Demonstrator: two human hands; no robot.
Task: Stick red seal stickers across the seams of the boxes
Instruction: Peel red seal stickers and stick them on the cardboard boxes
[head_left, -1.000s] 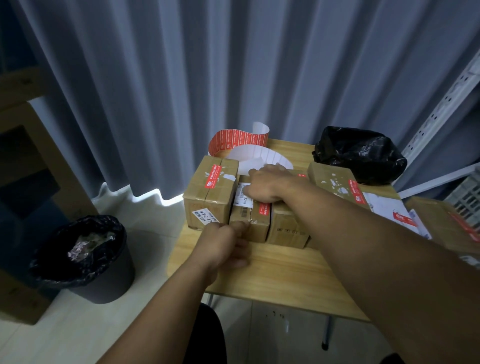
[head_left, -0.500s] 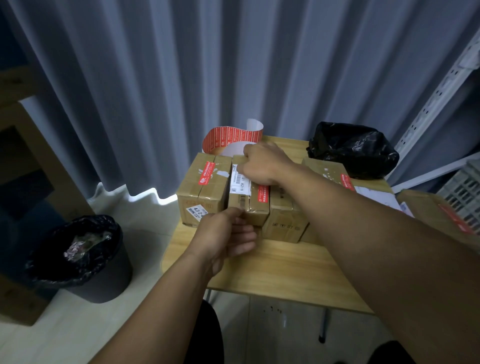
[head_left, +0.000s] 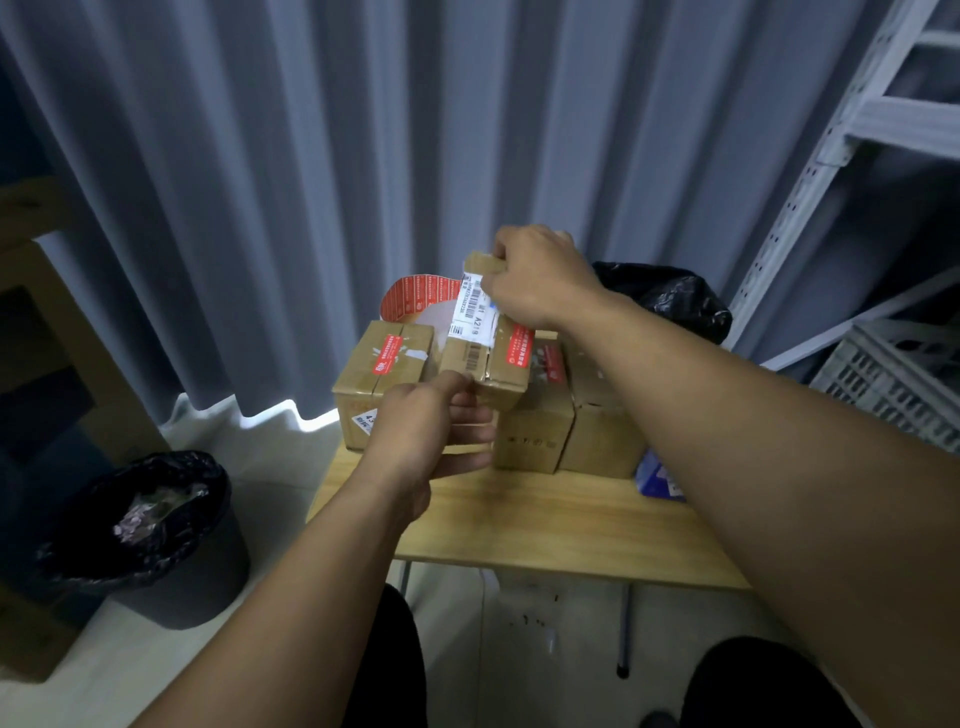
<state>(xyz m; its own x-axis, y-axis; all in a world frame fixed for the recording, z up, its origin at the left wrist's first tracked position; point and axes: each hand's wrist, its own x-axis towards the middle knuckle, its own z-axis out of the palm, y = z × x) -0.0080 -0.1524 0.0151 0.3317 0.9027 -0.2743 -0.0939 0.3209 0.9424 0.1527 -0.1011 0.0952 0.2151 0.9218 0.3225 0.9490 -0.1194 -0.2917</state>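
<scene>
Grey curtain (head_left: 260, 182) behind table (head_left: 545, 519). My right hand (head_left: 540, 278) grips the carton (head_left: 506, 364) at top, left hand (head_left: 426, 431) pinches its lower corner; I'd turn slowly, seam upward

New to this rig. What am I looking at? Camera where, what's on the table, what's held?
No machine: a person's two bare hands, filmed by one wide-angle camera worn on the head, looking down. On the light wooden table stand brown cardboard boxes bearing red seal stickers, with a curled red sticker roll and a black plastic bag behind. The right hand grips the top end of a narrow brown cardboard box with a white barcode label, tilted; the left hand holds its near end.
</scene>
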